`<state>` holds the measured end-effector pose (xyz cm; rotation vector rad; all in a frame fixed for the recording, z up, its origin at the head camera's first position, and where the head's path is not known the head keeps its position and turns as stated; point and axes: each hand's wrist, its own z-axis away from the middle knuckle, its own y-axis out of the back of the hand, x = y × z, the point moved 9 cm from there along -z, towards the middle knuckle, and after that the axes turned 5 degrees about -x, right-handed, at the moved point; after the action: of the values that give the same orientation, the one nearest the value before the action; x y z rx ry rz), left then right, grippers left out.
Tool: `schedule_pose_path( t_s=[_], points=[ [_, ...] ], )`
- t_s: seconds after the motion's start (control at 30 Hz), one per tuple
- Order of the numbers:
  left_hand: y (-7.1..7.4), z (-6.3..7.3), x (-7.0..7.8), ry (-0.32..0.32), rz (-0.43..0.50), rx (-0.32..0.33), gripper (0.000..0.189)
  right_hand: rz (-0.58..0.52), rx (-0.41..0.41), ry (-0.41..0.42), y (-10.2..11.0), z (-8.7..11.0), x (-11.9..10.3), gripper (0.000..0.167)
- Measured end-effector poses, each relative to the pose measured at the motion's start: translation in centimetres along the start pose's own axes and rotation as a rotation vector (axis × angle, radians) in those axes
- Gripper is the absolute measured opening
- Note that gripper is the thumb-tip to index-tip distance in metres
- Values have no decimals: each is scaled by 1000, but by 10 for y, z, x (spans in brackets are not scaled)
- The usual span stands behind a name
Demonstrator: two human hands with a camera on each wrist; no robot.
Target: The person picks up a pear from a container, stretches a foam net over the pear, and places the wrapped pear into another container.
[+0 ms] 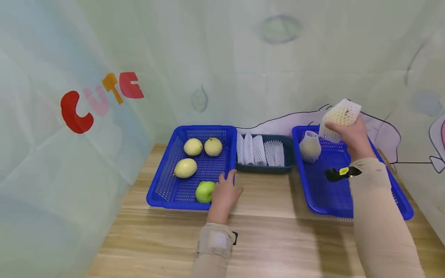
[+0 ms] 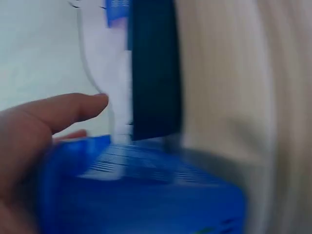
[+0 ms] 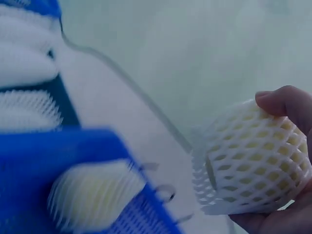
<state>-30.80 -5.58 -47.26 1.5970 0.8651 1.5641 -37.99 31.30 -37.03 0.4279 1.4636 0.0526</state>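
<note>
My right hand [image 1: 354,135] grips a pale yellow pear in a white foam net sleeve [image 1: 342,116], held above the right blue basket [image 1: 323,210]. Its thumb and fingers wrap the netting in the right wrist view. Inside that basket, at the back left, sits another netted pear [image 1: 310,146]. My left hand [image 1: 225,195], fingers spread and nothing between them, hovers at the right rim of the left blue basket [image 1: 163,204]. Beside it in that basket lies a green apple [image 1: 205,192], partly behind the hand. Three bare pears [image 1: 185,168] lie farther back there.
Between the baskets, a dark teal tray [image 1: 288,154] holds several white foam net sleeves [image 1: 259,150]. All stand on a wood-grain table [image 1: 264,231], against a printed cloth backdrop [image 1: 236,58] that also runs along the left side.
</note>
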Motion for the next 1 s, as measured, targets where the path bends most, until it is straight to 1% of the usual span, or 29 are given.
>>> schedule_pose_path(
  t_s=[0.07,0.1,0.17,0.23,0.3,0.4,0.53,0.67,0.73,0.9,1.0],
  points=[
    [-8,-1,-7,14,-19,-40,58,23,4,-59,10,-13,22,98],
    [-11,-2,-8,12,-29,-47,57,27,2,-91,13,-19,35,101],
    [-13,-3,-10,2,-54,-31,55,35,-3,-154,17,-28,60,105],
    [-14,-2,-11,-5,-67,-10,52,18,-9,-199,16,-35,84,107],
    [-14,0,-11,-11,-70,8,50,-3,-3,-224,14,-41,103,106],
    [-13,3,-11,-12,-81,21,50,-35,15,-240,11,-49,125,101],
    [-11,5,-9,-27,-89,44,50,-28,16,-244,7,-55,143,96],
    [-10,8,-7,-46,-96,71,49,-17,3,-247,6,-57,156,95],
    [-10,9,-7,-45,-95,74,50,-7,4,-237,6,-58,161,95],
    [-11,10,-7,-37,-94,69,50,79,1,-182,6,-65,165,96],
    [-11,8,-7,-27,-93,69,51,80,0,-171,4,-70,170,97]
  ],
)
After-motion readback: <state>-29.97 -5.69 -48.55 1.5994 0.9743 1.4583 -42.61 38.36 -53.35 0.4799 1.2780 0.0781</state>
